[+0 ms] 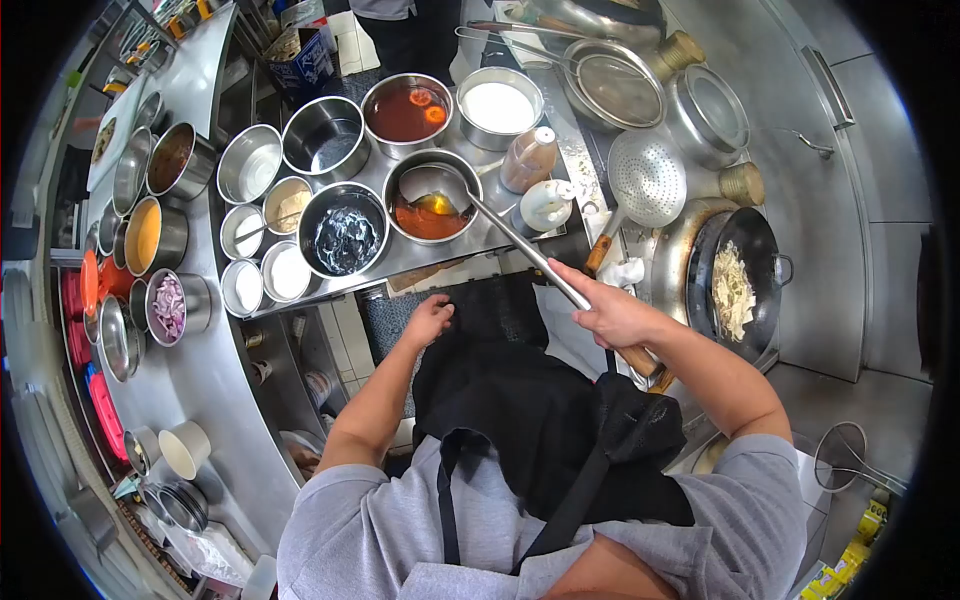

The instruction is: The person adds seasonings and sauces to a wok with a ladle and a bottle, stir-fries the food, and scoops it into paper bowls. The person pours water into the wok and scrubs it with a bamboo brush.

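Observation:
My right hand (610, 310) is closed around the long metal handle of a ladle (520, 240) with a wooden end. The ladle's bowl sits inside a steel pot (478, 200) of reddish-orange oily liquid, with some golden liquid in the bowl. My left hand (430, 320) hangs empty before the black apron, its fingers loosely bent and apart. Right of my right hand, a dark wok (760, 290) on a burner holds pale shredded food (733, 290). A perforated skimmer (648, 178) lies near the ladle.
Several steel pots of liquids and powders stand ahead, including red broth (400, 110) and white powder (500, 108). A brown sauce bottle (528, 160) and a white bottle (546, 206) are beside them. Chopped red onion (167, 306) is on the left counter. Another person (415, 35) stands opposite.

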The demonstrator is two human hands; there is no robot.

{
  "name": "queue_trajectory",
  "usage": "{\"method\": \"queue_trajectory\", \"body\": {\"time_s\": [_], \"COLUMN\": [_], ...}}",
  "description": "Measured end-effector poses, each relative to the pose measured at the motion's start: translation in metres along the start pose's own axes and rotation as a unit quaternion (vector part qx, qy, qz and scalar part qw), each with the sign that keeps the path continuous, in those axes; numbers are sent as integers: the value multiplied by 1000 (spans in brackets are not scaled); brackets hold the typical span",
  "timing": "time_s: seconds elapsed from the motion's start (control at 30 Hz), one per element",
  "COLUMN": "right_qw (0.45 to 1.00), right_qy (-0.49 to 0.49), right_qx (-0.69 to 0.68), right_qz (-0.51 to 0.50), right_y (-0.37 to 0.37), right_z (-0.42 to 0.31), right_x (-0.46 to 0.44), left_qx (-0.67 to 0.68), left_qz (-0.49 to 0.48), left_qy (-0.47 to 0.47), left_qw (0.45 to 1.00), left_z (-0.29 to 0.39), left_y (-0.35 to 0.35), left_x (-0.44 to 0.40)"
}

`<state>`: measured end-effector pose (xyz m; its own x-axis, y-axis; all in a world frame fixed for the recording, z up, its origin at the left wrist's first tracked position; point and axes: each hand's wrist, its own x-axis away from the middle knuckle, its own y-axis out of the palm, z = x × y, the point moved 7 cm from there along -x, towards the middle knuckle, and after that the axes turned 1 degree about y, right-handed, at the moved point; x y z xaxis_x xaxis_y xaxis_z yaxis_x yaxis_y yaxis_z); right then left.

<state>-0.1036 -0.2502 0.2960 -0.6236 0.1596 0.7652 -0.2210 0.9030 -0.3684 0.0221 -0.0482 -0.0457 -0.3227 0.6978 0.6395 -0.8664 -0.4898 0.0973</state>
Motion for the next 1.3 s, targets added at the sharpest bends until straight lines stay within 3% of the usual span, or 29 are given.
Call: {"method": "queue_trajectory", "body": {"time_s": [0.07, 0.1, 0.2, 0.27, 0.43, 0.5, 0.57, 0.67, 0.7, 0.77, 0.87, 0.9, 0.93, 0.97, 1.03, 1.07, 1.1, 1.13, 1.17, 1.2, 1.23, 1.3], "right_qw": [972, 969, 935, 862, 782, 720, 651, 632, 649, 630, 679, 672, 711, 706, 737, 732, 725, 710, 711, 608, 464, 486], "right_qy": [49, 15, 23, -37, -142, -217, -276, -346, -322, -299, -113, -75, 20, 15, 240, 238, 183, 126, 125, -28, -177, -166], "right_qx": [-222, -238, -346, -490, -596, -647, -701, -693, -682, -678, -572, -555, -462, -462, -268, -268, -360, -449, -449, -630, -768, -736], "right_qz": [-59, -63, -72, -123, -118, -122, -89, 21, 101, 232, 446, 484, 530, 537, 573, 579, 558, 527, 526, 482, 405, 441], "right_y": [4, 14, 4, -5, -17, -20, -20, -22, -24, -30, -43, -42, -42, -34, -11, -2, 12, 26, 36, 47, 54, 67], "right_z": [1, -14, -2, -7, 23, 43, 69, 135, 164, 226, 324, 341, 361, 377, 410, 417, 416, 415, 422, 425, 423, 412], "right_x": [17, -7, 26, 49, 85, 107, 136, 184, 201, 223, 263, 294, 312, 321, 353, 363, 366, 365, 367, 356, 347, 323], "left_qx": [-37, -68, -41, -12, -52, -32, -18, -63, -77, -132, -169, -169, -180, -191, -239, -267, -305, -320, -331, -332, -360, -391], "left_qz": [-18, 4, -38, -67, -138, -168, -200, -248, -272, -308, -372, -395, -412, -427, -444, -438, -373, -346, -313, -313, -295, -275], "left_qy": [-17, -16, -6, 2, 36, 55, 65, 100, 115, 120, 137, 149, 174, 198, 294, 342, 418, 513, 601, 600, 620, 639], "left_qw": [999, 998, 998, 998, 988, 984, 977, 962, 952, 935, 903, 890, 876, 861, 812, 788, 770, 717, 657, 657, 632, 602], "left_z": [2, 13, 27, 44, 98, 125, 148, 183, 196, 210, 227, 228, 237, 245, 261, 269, 283, 303, 321, 322, 315, 304], "left_y": [19, -35, 2, 16, 60, 84, 112, 169, 193, 231, 310, 343, 371, 397, 446, 466, 484, 506, 527, 549, 571, 581], "left_x": [8, 7, 8, 8, 0, 1, 3, 1, 5, 1, 16, 26, 36, 46, 59, 69, 77, 95, 111, 100, 82, 70]}}
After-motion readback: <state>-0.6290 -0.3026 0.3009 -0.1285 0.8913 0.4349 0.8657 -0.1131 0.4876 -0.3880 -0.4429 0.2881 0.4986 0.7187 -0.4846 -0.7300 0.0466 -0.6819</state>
